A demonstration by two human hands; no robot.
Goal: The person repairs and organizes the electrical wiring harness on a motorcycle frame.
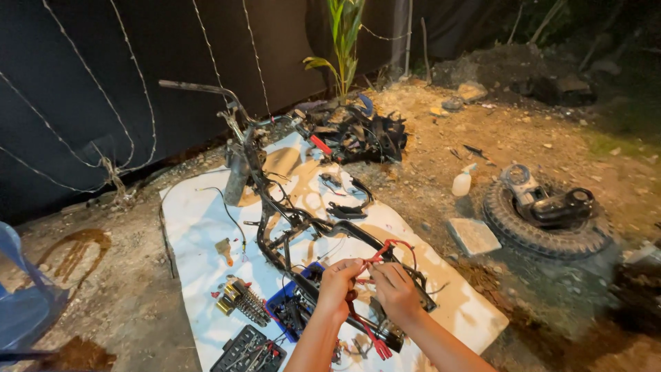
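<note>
The left hand (pixel 339 284) and right hand (pixel 396 289) cover where the red wires (pixel 385 252) meet the black frame (pixel 303 224), so the grip itself cannot be made out. Both forearms run off the bottom edge, as does the black socket tray (pixel 248 351). A blue chair (pixel 24 303) is cut by the left edge.

Red wires (pixel 387 249) cross a black frame (pixel 289 220) on a white, brown-stained sheet (pixel 200 227).
</note>
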